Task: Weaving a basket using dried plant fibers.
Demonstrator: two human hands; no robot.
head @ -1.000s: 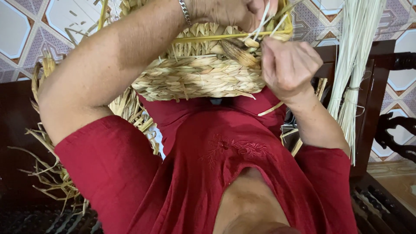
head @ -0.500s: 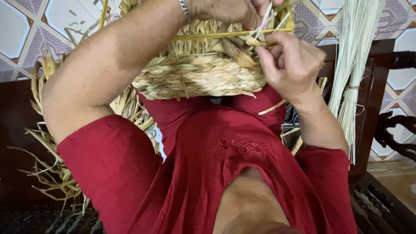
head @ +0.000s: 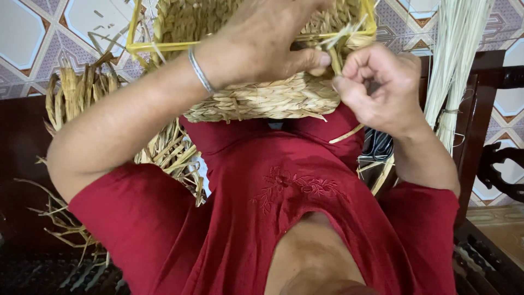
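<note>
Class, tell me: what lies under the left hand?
Under the left hand sits a woven straw basket on a yellow frame. The hand covers the weave directly beneath.

The basket (head: 256,101) is coarse, dry plaited straw, matt and rough, on a glossy yellow frame (head: 164,46). The bangle (head: 201,71) is shiny metal. The shirt (head: 273,207) is soft red cloth with embroidery. Floor tiles (head: 33,33) look smooth and glazed; the chair (head: 480,109) is dark polished wood.
</note>
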